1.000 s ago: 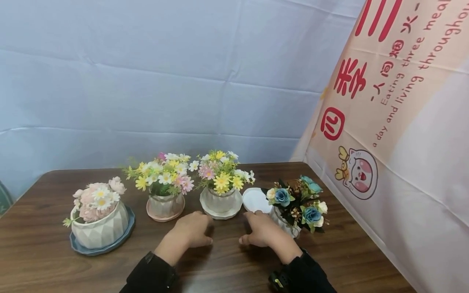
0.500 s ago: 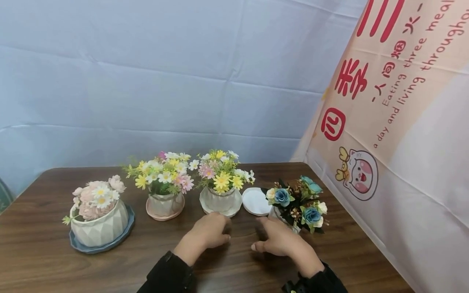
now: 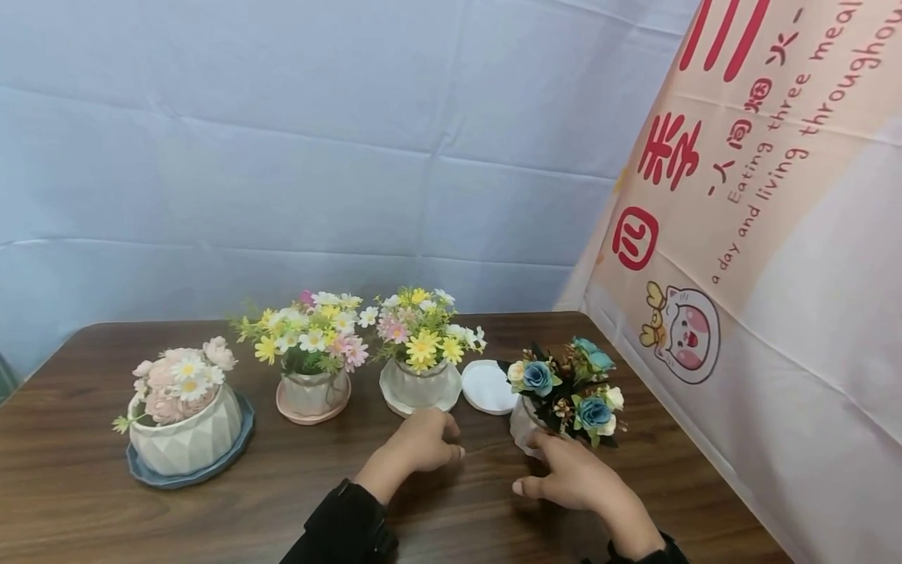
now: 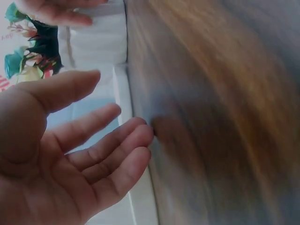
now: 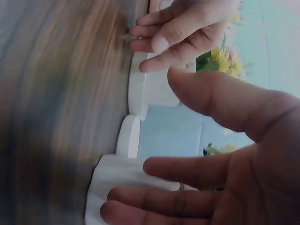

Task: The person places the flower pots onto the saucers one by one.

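White pot (image 3: 524,427) half hidden by blue roses (image 3: 564,388), right hand (image 3: 574,478) touching

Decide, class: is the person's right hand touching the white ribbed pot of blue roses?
Touching. The right wrist view shows the right hand's straight fingers lying against the white ribbed pot; the head view agrees.

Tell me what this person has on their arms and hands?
Both hands are bare: no gloves, and no rings that I can make out. The left hand and the right hand each come out of a long black sleeve that ends at the wrist. The nails look short and unpainted.
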Demonstrator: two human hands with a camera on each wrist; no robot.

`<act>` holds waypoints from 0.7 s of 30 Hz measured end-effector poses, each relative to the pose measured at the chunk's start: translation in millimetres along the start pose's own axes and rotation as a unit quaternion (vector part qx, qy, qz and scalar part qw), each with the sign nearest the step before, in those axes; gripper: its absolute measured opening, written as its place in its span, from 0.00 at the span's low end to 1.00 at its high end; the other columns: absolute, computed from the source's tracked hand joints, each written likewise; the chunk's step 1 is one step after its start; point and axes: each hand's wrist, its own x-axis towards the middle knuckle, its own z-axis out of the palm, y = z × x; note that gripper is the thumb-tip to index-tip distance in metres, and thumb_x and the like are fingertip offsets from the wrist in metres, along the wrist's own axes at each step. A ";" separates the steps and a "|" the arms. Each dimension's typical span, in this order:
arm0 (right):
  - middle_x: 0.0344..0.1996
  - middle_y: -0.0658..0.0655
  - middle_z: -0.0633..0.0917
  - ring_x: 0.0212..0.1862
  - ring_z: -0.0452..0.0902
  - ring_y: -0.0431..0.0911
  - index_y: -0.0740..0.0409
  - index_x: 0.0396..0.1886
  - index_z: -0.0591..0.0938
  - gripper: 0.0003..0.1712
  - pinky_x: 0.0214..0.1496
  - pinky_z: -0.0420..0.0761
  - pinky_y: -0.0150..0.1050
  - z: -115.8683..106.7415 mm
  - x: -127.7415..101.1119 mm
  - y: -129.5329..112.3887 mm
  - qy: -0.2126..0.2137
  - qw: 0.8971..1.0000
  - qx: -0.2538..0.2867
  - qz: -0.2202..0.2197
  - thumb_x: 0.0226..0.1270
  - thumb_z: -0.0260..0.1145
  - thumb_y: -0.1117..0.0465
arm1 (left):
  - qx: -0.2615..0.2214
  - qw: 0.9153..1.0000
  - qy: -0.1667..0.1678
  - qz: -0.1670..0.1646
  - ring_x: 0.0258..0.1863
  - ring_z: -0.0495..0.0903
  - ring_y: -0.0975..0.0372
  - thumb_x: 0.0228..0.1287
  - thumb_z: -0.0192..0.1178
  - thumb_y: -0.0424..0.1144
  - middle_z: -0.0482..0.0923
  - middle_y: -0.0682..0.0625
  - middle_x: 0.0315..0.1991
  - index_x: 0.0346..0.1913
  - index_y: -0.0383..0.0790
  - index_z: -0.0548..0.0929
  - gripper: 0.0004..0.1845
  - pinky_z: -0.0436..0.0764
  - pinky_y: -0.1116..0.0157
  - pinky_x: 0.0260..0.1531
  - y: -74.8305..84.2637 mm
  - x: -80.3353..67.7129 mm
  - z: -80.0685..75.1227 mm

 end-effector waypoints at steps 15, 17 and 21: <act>0.45 0.73 0.78 0.47 0.73 0.67 0.75 0.52 0.73 0.41 0.43 0.74 0.58 -5.3 -8.0 38.9 0.076 0.992 -0.019 0.100 0.53 0.69 0.44 | -0.047 0.994 0.071 -0.069 0.38 0.78 0.50 0.53 0.65 0.34 0.79 0.42 0.37 0.36 0.30 0.81 0.10 0.77 0.56 0.38 7.5 17.4 17.4; 0.44 0.71 0.79 0.46 0.74 0.67 0.73 0.50 0.75 0.38 0.42 0.75 0.58 -5.7 -5.7 42.3 0.091 0.991 -0.019 0.093 0.53 0.68 0.44 | -0.048 0.993 0.075 -0.074 0.38 0.78 0.50 0.53 0.64 0.34 0.79 0.42 0.37 0.35 0.29 0.82 0.10 0.77 0.55 0.38 8.3 20.0 19.2; 0.42 0.69 0.80 0.45 0.75 0.65 0.71 0.48 0.77 0.36 0.43 0.75 0.56 -6.1 -0.4 45.4 0.134 0.989 0.015 0.064 0.52 0.69 0.44 | -0.065 0.990 0.085 -0.088 0.28 0.78 0.54 0.53 0.62 0.32 0.79 0.44 0.28 0.30 0.30 0.82 0.06 0.77 0.60 0.29 9.1 24.1 20.8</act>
